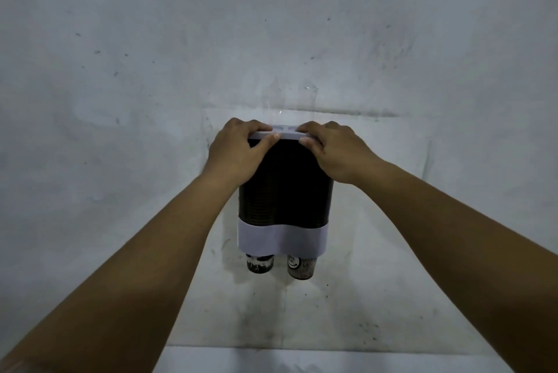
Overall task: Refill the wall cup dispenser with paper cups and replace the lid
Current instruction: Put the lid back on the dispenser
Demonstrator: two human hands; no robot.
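Observation:
A dark wall cup dispenser [285, 188] with a white lower band [282, 238] hangs on the wall at the middle of the view. Two dark printed paper cups [260, 264] [300, 268] poke out below the band. A flat white lid [285, 132] lies across the dispenser's top. My left hand [238, 152] grips the lid's left end, thumb under its front edge and fingers on top. My right hand [335, 150] grips the right end the same way. Both hands cover the upper corners of the dispenser.
The dispenser is fixed to a pale, stained wall [271, 25]. Clear tape or film [297, 102] glints just above the lid. A light ledge or surface [302, 359] runs along the bottom of the view between my forearms.

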